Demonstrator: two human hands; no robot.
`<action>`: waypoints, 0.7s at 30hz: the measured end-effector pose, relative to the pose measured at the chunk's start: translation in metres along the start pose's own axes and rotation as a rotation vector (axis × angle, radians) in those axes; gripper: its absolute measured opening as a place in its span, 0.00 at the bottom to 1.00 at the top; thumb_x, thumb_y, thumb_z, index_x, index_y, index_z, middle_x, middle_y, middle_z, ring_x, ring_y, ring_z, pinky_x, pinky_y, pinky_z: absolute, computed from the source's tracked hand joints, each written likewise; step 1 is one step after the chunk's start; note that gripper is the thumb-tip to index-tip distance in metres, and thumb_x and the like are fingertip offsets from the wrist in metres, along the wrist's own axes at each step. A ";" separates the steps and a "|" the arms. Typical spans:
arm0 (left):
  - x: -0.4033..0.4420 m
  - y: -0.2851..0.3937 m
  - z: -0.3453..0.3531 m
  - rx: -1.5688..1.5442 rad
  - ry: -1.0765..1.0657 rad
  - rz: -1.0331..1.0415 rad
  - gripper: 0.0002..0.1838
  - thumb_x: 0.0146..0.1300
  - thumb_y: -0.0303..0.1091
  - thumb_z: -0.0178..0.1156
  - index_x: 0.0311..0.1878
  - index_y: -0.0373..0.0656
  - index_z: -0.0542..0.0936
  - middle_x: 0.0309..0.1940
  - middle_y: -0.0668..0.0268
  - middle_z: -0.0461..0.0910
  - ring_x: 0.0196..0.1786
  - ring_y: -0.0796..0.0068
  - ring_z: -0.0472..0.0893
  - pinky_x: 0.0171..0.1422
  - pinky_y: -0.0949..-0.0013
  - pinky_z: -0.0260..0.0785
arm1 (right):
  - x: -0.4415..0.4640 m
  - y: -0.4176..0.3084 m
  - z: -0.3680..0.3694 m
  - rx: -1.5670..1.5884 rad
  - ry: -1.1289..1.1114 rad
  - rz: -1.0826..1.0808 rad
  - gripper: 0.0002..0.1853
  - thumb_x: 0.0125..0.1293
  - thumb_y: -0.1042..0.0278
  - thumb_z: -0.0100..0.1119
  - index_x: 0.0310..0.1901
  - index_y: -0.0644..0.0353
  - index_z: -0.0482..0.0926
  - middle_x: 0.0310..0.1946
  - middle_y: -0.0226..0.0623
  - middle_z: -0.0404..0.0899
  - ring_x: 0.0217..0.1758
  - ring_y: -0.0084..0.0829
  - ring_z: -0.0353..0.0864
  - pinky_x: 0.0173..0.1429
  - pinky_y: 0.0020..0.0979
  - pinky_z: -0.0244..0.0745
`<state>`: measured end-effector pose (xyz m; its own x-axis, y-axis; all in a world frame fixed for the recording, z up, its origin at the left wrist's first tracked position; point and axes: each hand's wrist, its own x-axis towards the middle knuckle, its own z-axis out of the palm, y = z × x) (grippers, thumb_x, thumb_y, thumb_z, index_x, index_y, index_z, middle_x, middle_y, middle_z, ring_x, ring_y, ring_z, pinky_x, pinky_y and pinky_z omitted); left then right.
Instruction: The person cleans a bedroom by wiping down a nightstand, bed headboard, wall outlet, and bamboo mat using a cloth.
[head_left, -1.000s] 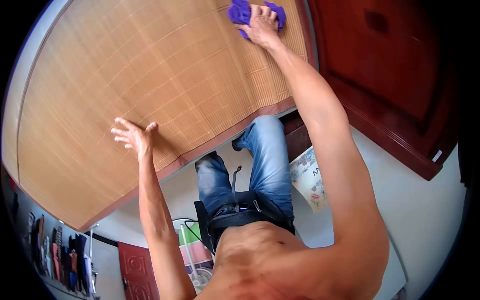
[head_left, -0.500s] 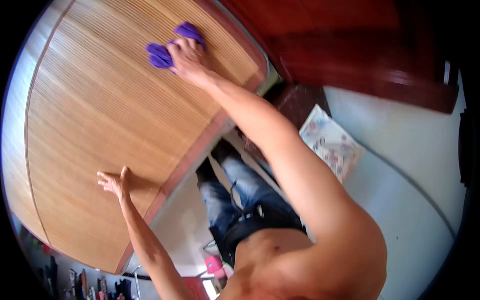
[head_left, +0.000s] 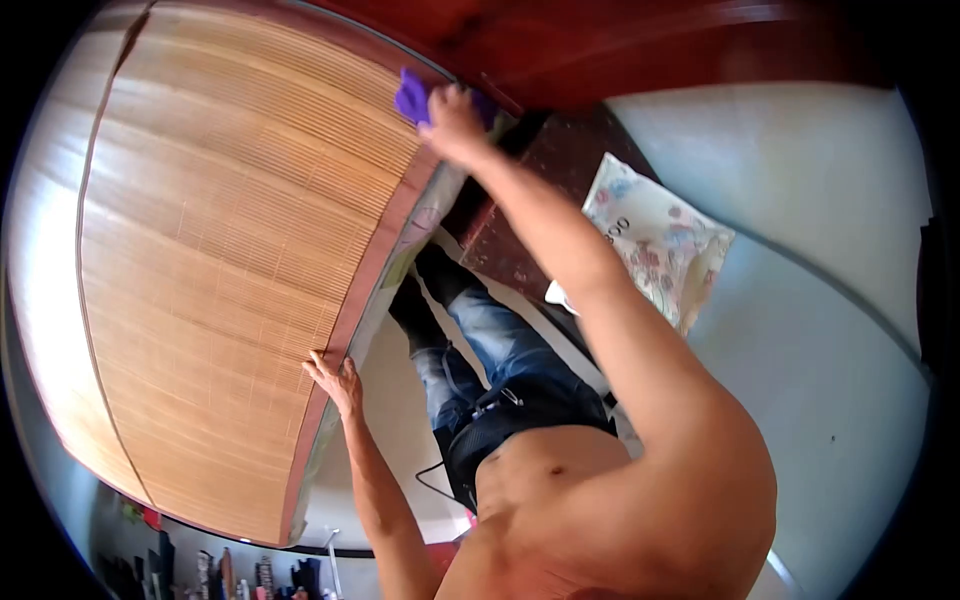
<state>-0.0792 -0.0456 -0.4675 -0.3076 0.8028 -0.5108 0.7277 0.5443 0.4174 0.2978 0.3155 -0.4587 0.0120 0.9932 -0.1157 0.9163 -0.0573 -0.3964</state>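
Observation:
A bamboo sleeping mat (head_left: 230, 230) with a reddish-brown cloth border covers the mattress (head_left: 425, 215). At the mat's far right corner, my right hand (head_left: 455, 125) is closed on a purple cloth (head_left: 412, 98), slightly blurred. Part of the cloth is hidden behind the fingers. My left hand (head_left: 337, 383) rests on the mat's near border with its fingers apart, holding nothing.
A dark brown bedside cabinet (head_left: 545, 165) stands beside the mattress corner, with a white printed bag (head_left: 665, 240) on it. Dark red wooden furniture (head_left: 620, 45) lines the top. Several hanging clothes (head_left: 230, 575) show at the bottom left.
My right hand has moved the purple cloth right and slightly down to the mat's corner. My left hand has shifted right from the mat's middle to its border. The view has turned somewhat.

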 end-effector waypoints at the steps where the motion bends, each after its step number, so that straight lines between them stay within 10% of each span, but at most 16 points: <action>1: -0.003 0.000 -0.005 -0.027 -0.026 0.010 0.49 0.58 0.36 0.69 0.77 0.40 0.50 0.74 0.31 0.42 0.77 0.33 0.46 0.79 0.46 0.45 | -0.038 -0.003 0.030 0.033 -0.092 0.042 0.20 0.53 0.65 0.67 0.46 0.62 0.74 0.46 0.51 0.73 0.48 0.49 0.75 0.55 0.50 0.71; 4: -0.019 0.009 -0.005 -0.073 -0.073 -0.026 0.45 0.62 0.37 0.65 0.77 0.39 0.52 0.75 0.38 0.50 0.77 0.39 0.51 0.79 0.49 0.47 | -0.144 -0.028 0.013 0.225 -0.593 -0.273 0.18 0.49 0.62 0.69 0.42 0.59 0.78 0.42 0.49 0.74 0.44 0.48 0.77 0.54 0.47 0.73; 11: -0.059 0.020 0.006 -0.319 -0.211 -0.336 0.41 0.66 0.36 0.61 0.77 0.43 0.51 0.74 0.44 0.56 0.74 0.46 0.62 0.75 0.54 0.58 | -0.107 0.078 -0.134 0.270 -0.081 0.639 0.22 0.49 0.58 0.70 0.40 0.67 0.79 0.36 0.57 0.81 0.45 0.51 0.81 0.51 0.46 0.76; 14: -0.070 0.023 0.013 -0.387 -0.257 -0.444 0.40 0.66 0.34 0.61 0.77 0.43 0.51 0.74 0.45 0.56 0.74 0.46 0.62 0.74 0.53 0.59 | -0.045 0.227 -0.087 -0.013 0.214 0.426 0.31 0.57 0.47 0.63 0.51 0.69 0.75 0.50 0.61 0.77 0.56 0.58 0.74 0.62 0.49 0.70; 21: -0.078 0.000 0.031 -0.416 -0.358 -0.524 0.41 0.66 0.37 0.61 0.77 0.43 0.51 0.72 0.42 0.59 0.72 0.51 0.65 0.69 0.57 0.64 | -0.131 0.124 -0.022 -0.207 0.194 0.064 0.25 0.56 0.68 0.63 0.56 0.67 0.73 0.68 0.53 0.60 0.72 0.59 0.58 0.62 0.58 0.67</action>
<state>-0.0362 -0.1153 -0.4511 -0.2803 0.3247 -0.9033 0.2279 0.9366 0.2660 0.4185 0.1807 -0.4724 0.1310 0.9901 0.0501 0.9731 -0.1188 -0.1975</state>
